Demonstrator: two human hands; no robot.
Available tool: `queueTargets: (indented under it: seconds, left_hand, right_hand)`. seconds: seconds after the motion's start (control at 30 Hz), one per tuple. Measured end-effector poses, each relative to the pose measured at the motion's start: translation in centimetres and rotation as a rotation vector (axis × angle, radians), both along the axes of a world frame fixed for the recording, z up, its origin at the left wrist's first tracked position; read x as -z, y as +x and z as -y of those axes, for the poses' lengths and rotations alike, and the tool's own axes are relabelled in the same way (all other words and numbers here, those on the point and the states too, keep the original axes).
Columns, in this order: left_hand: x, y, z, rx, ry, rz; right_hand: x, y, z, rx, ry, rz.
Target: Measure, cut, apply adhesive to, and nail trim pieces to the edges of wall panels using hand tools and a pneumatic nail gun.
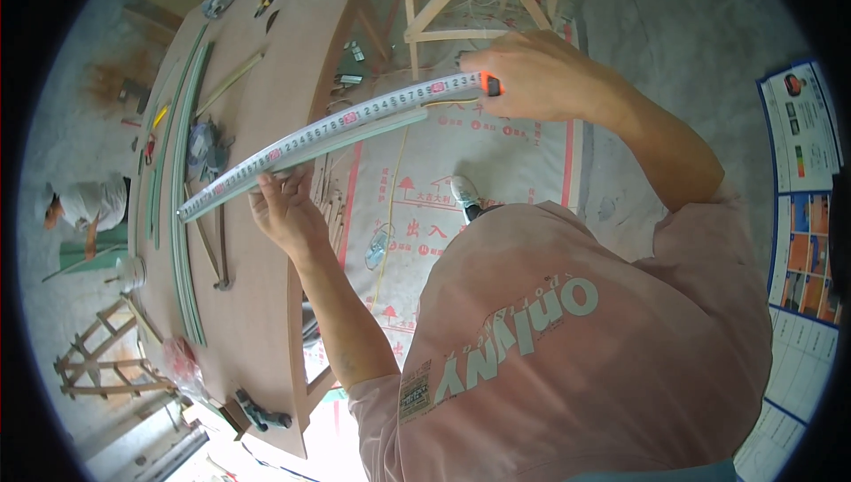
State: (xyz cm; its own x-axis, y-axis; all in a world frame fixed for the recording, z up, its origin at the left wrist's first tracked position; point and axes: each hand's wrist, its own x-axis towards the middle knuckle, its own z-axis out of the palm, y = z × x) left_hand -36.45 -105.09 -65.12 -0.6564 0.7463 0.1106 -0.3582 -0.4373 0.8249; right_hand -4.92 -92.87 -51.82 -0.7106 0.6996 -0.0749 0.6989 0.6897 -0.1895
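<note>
A white tape measure stretches diagonally over a pale green strip, from above the plywood workbench to the orange-and-black tape case. My right hand is closed on that case at the upper right. Below the tape, my left hand grips the strip with the tape lying along it, fingers wrapped under them. More long green strips lie lengthwise on the bench, beside a wooden batten.
A cordless drill rests near the bench's lower end, tools at its far end. A wooden trestle stands ahead. Another person is at the far left. Printed sheeting covers the floor; boards line the right.
</note>
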Motion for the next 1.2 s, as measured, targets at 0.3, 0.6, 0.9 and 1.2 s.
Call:
queueTargets:
  seconds: [0.3, 0.6, 0.9, 1.2]
  left_hand:
    - [-0.3, -0.1, -0.4, 0.073, 0.045, -0.005]
    - [0.2, -0.9, 0.0, 0.064, 0.047, -0.022]
    - [9.8, 2.7, -0.3, 0.102, -0.167, 0.107]
    - [36.3, 9.9, 9.6, -0.135, -0.617, 1.198]
  right_hand:
    - [-0.3, -0.5, 0.0, 0.034, -0.007, 0.028]
    - [-0.6, -0.6, 0.2, 0.003, 0.016, -0.009]
    - [1.1, 1.3, -2.2, 0.142, -0.196, -0.373]
    - [13.8, 12.3, -3.5, 0.495, -0.392, -0.238]
